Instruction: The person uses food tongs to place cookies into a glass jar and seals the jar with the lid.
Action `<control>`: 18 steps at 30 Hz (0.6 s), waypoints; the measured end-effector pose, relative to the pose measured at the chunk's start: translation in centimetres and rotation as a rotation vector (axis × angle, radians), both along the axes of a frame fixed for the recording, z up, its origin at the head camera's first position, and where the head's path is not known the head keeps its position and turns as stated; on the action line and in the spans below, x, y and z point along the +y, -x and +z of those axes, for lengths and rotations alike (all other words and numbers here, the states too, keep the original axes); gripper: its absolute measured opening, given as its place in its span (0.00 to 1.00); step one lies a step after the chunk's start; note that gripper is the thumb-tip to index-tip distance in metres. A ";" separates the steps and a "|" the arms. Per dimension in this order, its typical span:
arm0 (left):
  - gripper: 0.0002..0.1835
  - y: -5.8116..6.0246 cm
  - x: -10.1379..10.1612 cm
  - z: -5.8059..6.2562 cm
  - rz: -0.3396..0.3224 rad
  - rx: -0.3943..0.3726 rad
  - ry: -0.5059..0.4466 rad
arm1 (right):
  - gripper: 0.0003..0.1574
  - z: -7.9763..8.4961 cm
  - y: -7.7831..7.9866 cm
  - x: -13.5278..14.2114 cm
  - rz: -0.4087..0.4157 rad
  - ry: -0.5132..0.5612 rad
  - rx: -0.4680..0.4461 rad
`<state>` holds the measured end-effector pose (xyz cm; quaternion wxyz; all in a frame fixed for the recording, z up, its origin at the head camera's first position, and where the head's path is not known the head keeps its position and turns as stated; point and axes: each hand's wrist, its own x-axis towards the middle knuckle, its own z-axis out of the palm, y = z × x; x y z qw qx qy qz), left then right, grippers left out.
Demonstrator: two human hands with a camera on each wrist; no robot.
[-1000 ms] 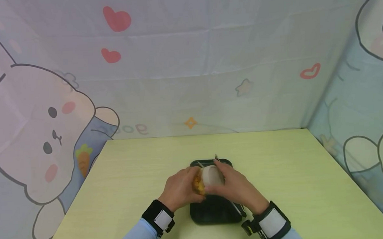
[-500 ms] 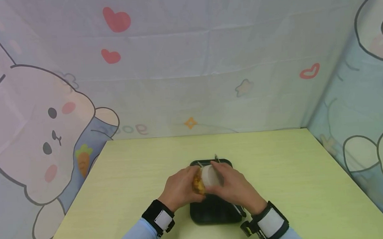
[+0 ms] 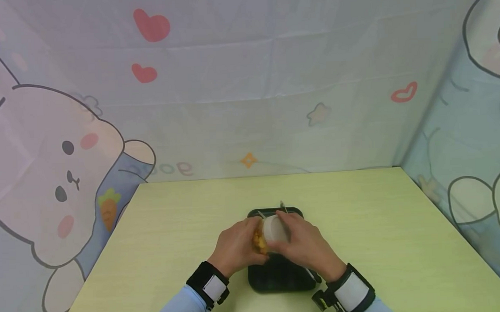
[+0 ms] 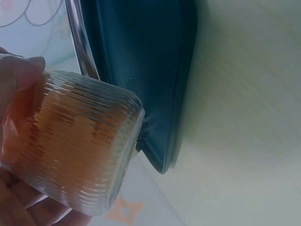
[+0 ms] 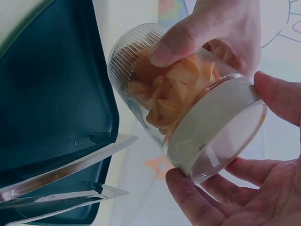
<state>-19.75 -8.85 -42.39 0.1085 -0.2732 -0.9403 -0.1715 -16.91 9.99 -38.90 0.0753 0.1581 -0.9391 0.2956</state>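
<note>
A clear ribbed jar point(image 4: 84, 146) with orange-yellow pieces inside lies tilted on its side in the air between my hands. My left hand point(image 3: 238, 246) grips its body, the thumb point(image 5: 164, 52) lying across the glass. Its white lid point(image 5: 207, 129) is on the jar's mouth and points to the right. My right hand point(image 3: 308, 245) holds this lid by its edge, thumb on one side and fingers on the other. Below both hands is a dark green tray point(image 3: 275, 279). What look like metal tongs point(image 5: 61, 176) lie on the tray, partly hidden by my hands in the head view.
The tray rests on a pale yellow table point(image 3: 174, 223). Behind the table hangs a printed cloth point(image 3: 231, 83) with hearts and a rabbit. The tongs' thin ends stick out over the tray's far rim.
My right hand and wrist have turned and shifted slightly left around the lid. The left hand and the jar have stayed nearly still.
</note>
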 end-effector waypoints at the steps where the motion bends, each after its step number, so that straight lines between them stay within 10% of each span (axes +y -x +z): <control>1: 0.39 0.0 0.0 0.0 0.001 0.002 -0.001 | 0.47 0.0 0.0 0.0 0.001 0.001 -0.006; 18: 0.42 0.8 -1.0 0.4 0.084 -0.039 -0.192 | 0.57 1.2 0.2 2.2 0.051 0.110 -0.081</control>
